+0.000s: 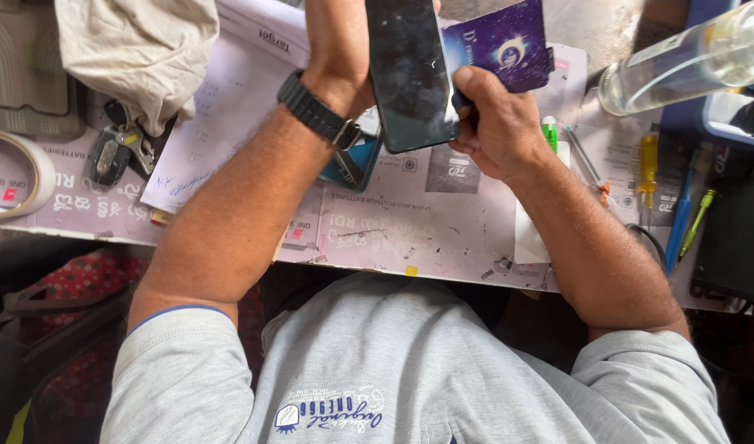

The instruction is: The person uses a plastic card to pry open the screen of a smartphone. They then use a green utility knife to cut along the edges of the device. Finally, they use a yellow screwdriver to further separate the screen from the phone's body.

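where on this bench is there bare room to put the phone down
Barest: the printed mat along the near edge, between the forearms, below the phone. Crowded: left, by the tape roll, keys and papers; right, by the screwdrivers and bottle.

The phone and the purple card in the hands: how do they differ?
The phone is black, glossy and plain; the purple card is printed with a starry pattern. The phone is longer and lies in front, overlapping the card's edge. The left hand grips the phone; the right hand holds the card and touches the phone. Both are flat rectangles held above the desk.
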